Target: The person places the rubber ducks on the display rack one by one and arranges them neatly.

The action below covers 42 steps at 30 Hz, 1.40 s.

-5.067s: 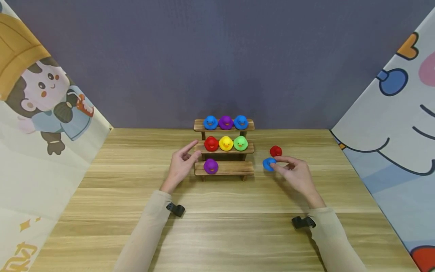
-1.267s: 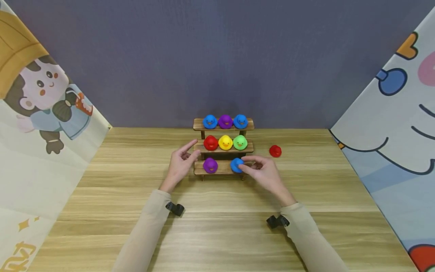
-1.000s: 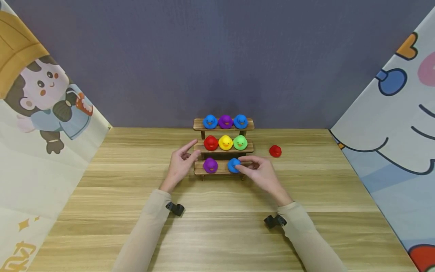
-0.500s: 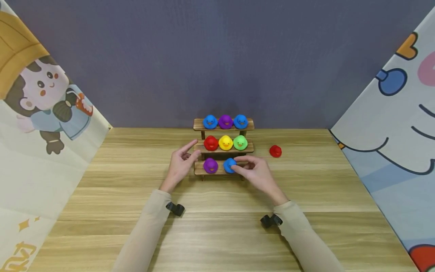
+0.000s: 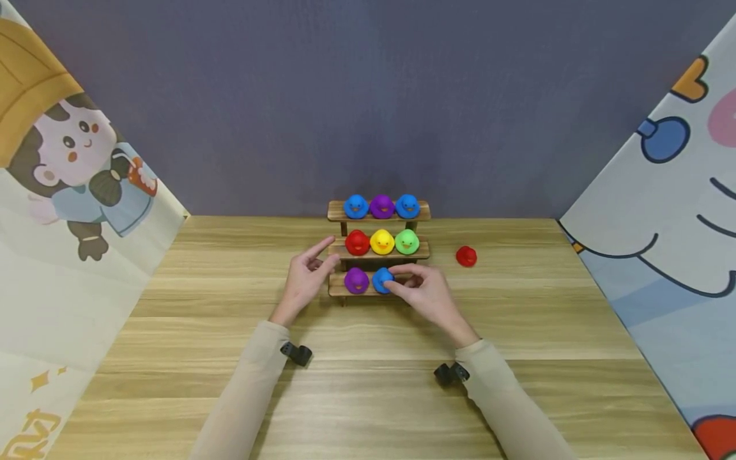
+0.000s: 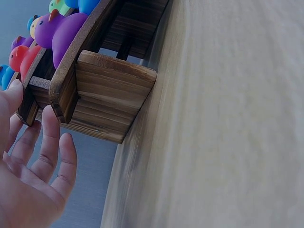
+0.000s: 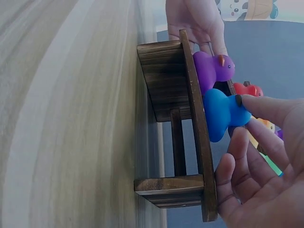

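A small wooden three-tier shelf (image 5: 411, 284) stands on the table. My right hand (image 5: 428, 292) pinches a blue rubber duck (image 7: 217, 116) between thumb and fingers on the lowest tier. Just left of it sits a purple duck (image 5: 356, 281). My left hand (image 5: 306, 276), fingers spread, is at the shelf's left end; in the left wrist view its fingertips (image 6: 51, 116) are right at the tier ends. The middle tier carries a red duck (image 5: 358, 243), a yellow duck (image 5: 382, 243) and a green duck (image 5: 407, 242). Blue, purple and blue ducks line the top tier.
A lone red duck (image 5: 466, 256) lies on the wooden table (image 5: 368, 396) to the right of the shelf. A dark grey-blue panel (image 5: 368, 108) rises behind, with printed cartoon panels (image 5: 52, 281) at both sides.
My right hand has brought the blue duck from the table onto the lowest tier and slid it left toward the purple duck. My left hand has kept its place.
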{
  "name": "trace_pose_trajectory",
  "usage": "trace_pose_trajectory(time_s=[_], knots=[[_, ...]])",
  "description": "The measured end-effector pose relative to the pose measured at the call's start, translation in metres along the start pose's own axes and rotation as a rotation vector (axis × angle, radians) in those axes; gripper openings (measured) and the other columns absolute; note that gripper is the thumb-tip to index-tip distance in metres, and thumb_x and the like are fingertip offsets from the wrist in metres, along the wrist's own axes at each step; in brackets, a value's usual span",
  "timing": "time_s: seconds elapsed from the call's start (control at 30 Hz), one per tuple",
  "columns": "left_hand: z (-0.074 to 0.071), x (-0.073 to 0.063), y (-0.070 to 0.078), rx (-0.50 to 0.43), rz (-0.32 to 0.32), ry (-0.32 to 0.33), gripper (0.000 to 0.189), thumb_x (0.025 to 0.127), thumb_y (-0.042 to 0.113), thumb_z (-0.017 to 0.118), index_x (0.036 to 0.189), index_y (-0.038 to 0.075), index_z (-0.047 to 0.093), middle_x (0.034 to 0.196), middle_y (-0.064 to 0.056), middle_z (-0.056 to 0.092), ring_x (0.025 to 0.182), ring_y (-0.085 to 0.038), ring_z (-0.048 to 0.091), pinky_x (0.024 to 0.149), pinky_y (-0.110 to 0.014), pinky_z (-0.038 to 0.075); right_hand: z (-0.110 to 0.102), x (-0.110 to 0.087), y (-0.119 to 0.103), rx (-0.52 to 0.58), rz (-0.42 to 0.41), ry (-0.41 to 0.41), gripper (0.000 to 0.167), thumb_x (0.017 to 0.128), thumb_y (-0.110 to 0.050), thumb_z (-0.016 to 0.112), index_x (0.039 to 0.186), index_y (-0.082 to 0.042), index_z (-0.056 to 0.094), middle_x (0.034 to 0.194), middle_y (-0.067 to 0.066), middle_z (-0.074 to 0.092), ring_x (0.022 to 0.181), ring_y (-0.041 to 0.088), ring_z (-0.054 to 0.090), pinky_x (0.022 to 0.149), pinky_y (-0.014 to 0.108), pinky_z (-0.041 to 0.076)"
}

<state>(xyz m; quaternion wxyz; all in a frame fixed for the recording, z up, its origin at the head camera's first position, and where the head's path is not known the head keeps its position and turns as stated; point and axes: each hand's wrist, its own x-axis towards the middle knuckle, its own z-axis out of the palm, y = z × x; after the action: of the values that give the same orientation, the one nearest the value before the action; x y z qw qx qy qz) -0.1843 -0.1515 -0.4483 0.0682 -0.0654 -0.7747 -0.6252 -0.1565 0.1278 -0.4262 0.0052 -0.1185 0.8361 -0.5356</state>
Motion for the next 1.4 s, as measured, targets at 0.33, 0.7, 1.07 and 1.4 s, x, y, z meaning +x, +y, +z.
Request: trace_pose_trajectory(time_s=[0.33,0.7,1.07,1.4], knots=[[0.000,-0.001,0.000,0.005,0.016,0.002,0.048,0.103,0.025,0.074,0.150,0.018,0.064,0.099,-0.030,0.077,0.071,-0.009,0.067,0.055,-0.020,0.042,0.003,-0.001,0.002,-0.003,-0.030,0.011,0.029,0.090,-0.023,0.088,0.116,-0.010,0.082,0.086,0.010,0.079,0.068,0.015,0.064,0.059,0.022,0.049],[-0.001,0.000,0.001,0.002,-0.006,-0.006,0.051,0.104,0.019,0.072,0.154,0.013,0.059,0.100,-0.037,0.074,0.072,-0.019,0.067,0.054,-0.019,0.041,0.003,-0.001,0.002,-0.030,-0.033,0.010,0.030,0.090,-0.024,0.088,0.117,-0.011,0.082,0.084,0.011,0.077,0.067,0.015,0.062,0.057,0.022,0.047],[0.000,0.001,0.002,0.025,-0.030,-0.005,0.050,0.105,0.016,0.071,0.153,0.008,0.059,0.102,-0.035,0.075,0.076,-0.026,0.070,0.056,-0.019,0.043,-0.004,-0.001,0.004,-0.004,-0.013,0.004,0.030,0.091,-0.026,0.087,0.118,-0.014,0.082,0.099,0.008,0.081,0.075,0.014,0.068,0.064,0.023,0.053],[0.000,0.000,-0.001,0.002,0.004,0.012,0.048,0.103,0.026,0.075,0.150,0.020,0.064,0.100,-0.029,0.078,0.074,-0.012,0.070,0.057,-0.020,0.045,-0.017,-0.002,0.012,-0.008,-0.013,0.016,0.033,0.093,-0.024,0.086,0.121,-0.008,0.080,0.109,0.010,0.082,0.079,0.017,0.072,0.070,0.024,0.056]])
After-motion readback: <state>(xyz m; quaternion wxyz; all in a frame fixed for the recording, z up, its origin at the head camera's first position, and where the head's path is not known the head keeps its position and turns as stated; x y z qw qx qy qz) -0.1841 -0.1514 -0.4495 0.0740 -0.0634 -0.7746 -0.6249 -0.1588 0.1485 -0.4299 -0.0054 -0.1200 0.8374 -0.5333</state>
